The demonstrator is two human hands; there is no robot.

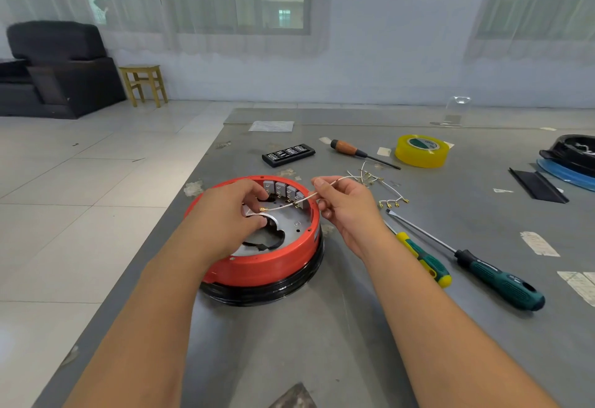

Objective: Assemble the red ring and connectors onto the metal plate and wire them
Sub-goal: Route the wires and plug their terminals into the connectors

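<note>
- Two bare forearms reach in from 6 o'clock over the grey counter (pixel 354 327).
- The red ring (pixel 264 266) sits at the centre, seated around the metal plate (pixel 289 224) and resting on a black rim; grey connectors (pixel 283 189) line its inner wall at 12 o'clock.
- The left hand (pixel 225 211) hangs over the plate, fingers curled, pinching the brass-tipped end of a white wire (pixel 309 196).
- The right hand (pixel 341 204), at the ring's 3 o'clock edge, pinches the same wire further along between thumb and fingers.
- Two green-handled screwdrivers (pixel 483 266) lie at 4 o'clock of the ring.
- Spare terminal wires (pixel 391 200) lie just past the right hand.
- Farther off, at 12 to 2 o'clock: a black bit case (pixel 288 154), a wooden-handled screwdriver (pixel 357 152), a yellow tape roll (pixel 421 150).
</note>
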